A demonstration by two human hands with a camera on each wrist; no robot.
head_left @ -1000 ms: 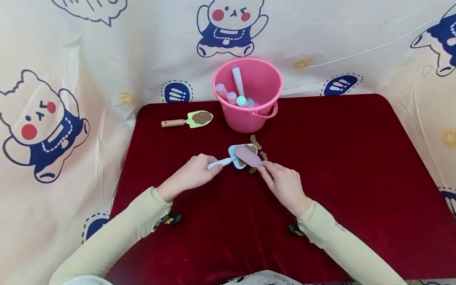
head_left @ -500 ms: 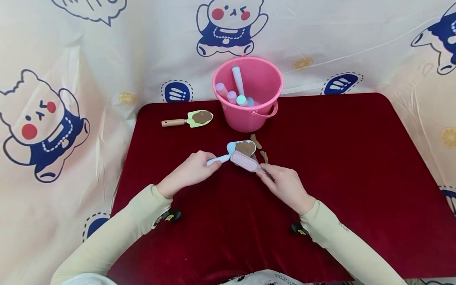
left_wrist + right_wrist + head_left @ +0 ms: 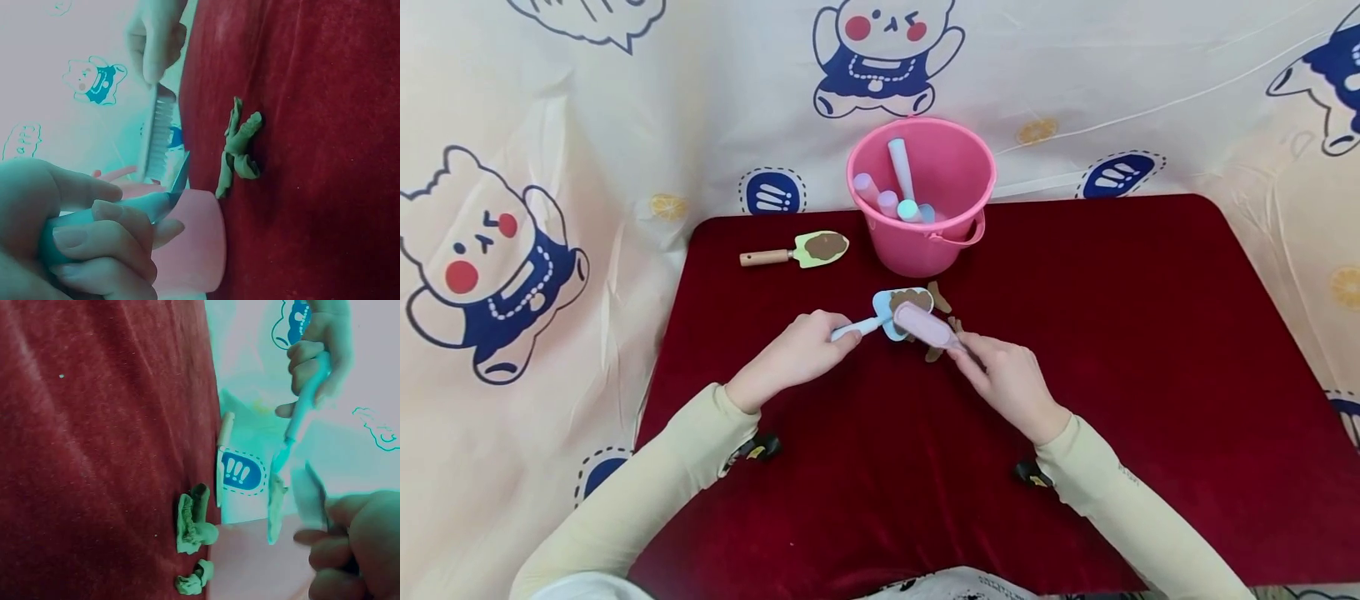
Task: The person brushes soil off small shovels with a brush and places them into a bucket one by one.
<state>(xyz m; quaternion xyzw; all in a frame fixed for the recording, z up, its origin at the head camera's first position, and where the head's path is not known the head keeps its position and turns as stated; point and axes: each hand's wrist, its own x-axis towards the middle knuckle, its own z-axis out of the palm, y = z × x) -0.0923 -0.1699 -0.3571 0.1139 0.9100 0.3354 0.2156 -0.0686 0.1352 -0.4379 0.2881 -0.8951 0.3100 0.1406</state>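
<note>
My left hand (image 3: 808, 346) grips the handle of a light blue shovel (image 3: 882, 307), whose blade bears a lumpy brown patch of clay (image 3: 910, 297). In the right wrist view the blade is raised above the red cloth. My right hand (image 3: 1011, 379) holds a lilac-backed brush (image 3: 927, 325) by its handle. White bristles (image 3: 160, 137) show along one side of it in the left wrist view. In the head view, the brush head overlaps the blade's near right part. Loose clay pieces (image 3: 239, 147) lie on the cloth under the tools.
Behind the hands stands a pink bucket (image 3: 917, 250) with several pastel handles (image 3: 901, 167) inside. To its left lies a green trowel (image 3: 802, 252) with a wooden handle, brown clay on its blade. A printed curtain (image 3: 730, 108) hangs round the red-covered table (image 3: 1112, 333).
The shovel has shifted a little away and to the left. The brush head dropped to the blade's near edge, then came back over it. The loose clay pieces stayed in place.
</note>
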